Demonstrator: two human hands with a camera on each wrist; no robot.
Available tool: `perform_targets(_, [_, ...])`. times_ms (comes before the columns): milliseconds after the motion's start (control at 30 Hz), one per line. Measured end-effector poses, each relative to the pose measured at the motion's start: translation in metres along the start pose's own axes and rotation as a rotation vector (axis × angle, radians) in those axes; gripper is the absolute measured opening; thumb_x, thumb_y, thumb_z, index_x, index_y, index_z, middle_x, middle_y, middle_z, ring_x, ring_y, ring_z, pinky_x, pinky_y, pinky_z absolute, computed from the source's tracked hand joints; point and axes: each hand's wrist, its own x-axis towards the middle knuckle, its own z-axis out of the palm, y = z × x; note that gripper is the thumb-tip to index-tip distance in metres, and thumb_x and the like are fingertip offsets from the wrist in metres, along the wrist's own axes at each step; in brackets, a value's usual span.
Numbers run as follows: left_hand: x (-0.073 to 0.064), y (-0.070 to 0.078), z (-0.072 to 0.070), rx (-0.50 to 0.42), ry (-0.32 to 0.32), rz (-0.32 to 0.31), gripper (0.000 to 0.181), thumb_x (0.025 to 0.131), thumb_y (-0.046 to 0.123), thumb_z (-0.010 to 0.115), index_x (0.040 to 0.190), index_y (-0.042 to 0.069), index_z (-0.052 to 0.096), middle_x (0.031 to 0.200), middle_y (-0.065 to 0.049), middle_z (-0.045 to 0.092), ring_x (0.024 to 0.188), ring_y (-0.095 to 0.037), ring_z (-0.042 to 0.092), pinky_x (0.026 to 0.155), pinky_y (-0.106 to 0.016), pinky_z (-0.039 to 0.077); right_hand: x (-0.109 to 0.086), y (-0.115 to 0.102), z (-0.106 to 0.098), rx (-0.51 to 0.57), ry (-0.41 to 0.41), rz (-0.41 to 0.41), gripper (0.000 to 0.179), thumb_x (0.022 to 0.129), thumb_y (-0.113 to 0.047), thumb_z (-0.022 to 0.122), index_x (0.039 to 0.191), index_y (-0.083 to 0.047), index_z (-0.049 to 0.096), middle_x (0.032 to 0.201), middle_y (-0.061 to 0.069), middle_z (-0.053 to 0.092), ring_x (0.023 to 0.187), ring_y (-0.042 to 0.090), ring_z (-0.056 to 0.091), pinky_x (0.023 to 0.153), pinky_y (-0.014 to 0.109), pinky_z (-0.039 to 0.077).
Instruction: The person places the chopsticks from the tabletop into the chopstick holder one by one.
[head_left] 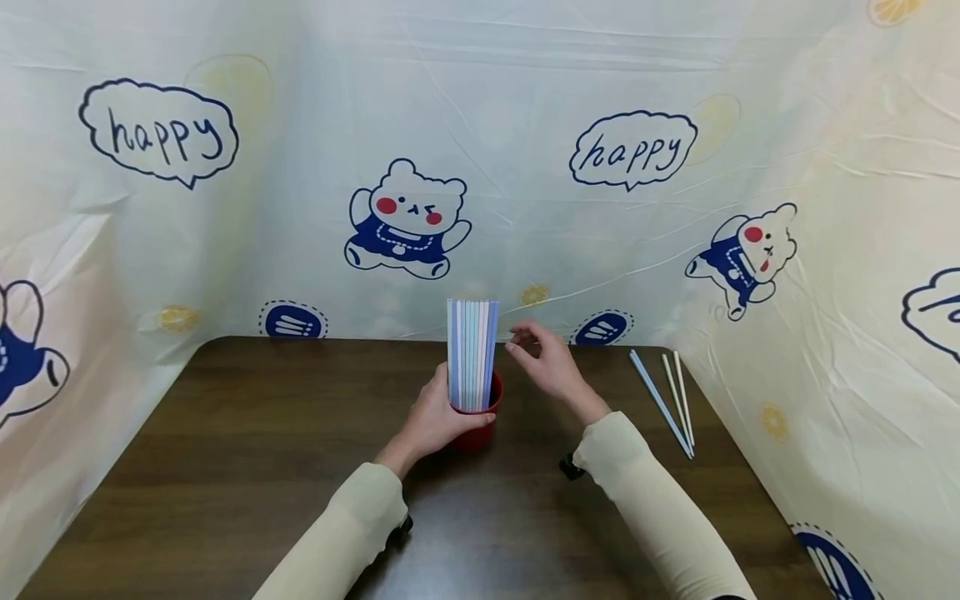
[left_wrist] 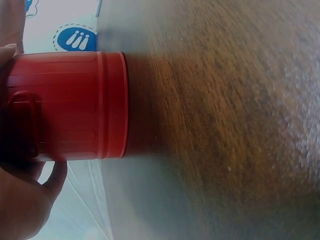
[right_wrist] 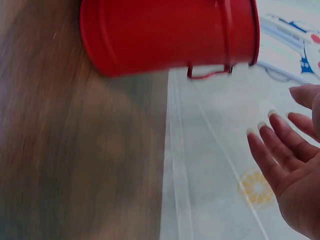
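A small red bucket-shaped holder (head_left: 476,438) stands on the table with a bundle of pastel straws (head_left: 471,354), blue, white and pinkish, upright in it. My left hand (head_left: 433,417) grips the holder near its rim, the thumb lying across its near side. In the left wrist view, the red holder (left_wrist: 65,107) shows its ribbed base and a side handle. Just right of the straws, my right hand (head_left: 551,367) is raised with nothing in it. The right wrist view shows that right hand (right_wrist: 297,172) with fingers loosely extended, apart from the red holder (right_wrist: 165,35).
Several loose straws lie on the table's right side: blue ones (head_left: 660,402) and cream ones (head_left: 683,402). The dark wooden table (head_left: 247,467) meets a printed curtain (head_left: 510,100) at the back and sides.
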Motion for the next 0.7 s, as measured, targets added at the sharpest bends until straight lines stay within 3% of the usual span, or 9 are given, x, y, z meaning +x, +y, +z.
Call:
perform_targets(200, [-0.001,0.002,0.001,0.007,0.002,-0.021,0.106,0.071,0.036,0.095,0.153,0.02,0.03,0.149,-0.006,0.049,0.13,-0.029,0.053,0.111,-0.058,0.042,-0.002,0.02,-0.019,-0.037,0.002,0.043,0.026,0.099,-0.011,0.067,0.125,-0.003,0.064,0.117,0.019,0.068,0.108,0.029,0.065,0.091,0.047,0.057])
perform_targets(467, [-0.001,0.002,0.0,0.015,-0.003,-0.029,0.104,0.072,0.036,0.094,0.153,0.021,0.03,0.149,-0.005,0.049,0.131,-0.028,0.053,0.11,-0.058,0.043,-0.006,0.049,-0.045,-0.092,0.016,0.072,0.03,0.099,-0.005,0.066,0.127,0.002,0.061,0.123,0.023,0.064,0.111,0.036,0.063,0.094,0.052,0.054])
perform_targets(700, [0.0,0.002,0.001,0.015,0.0,-0.032,0.104,0.072,0.037,0.094,0.152,0.022,0.031,0.148,-0.004,0.049,0.13,-0.027,0.053,0.109,-0.058,0.044,-0.017,0.087,-0.07,-0.246,0.061,0.117,0.035,0.099,-0.007,0.065,0.13,0.007,0.059,0.129,0.029,0.058,0.115,0.043,0.06,0.098,0.055,0.051])
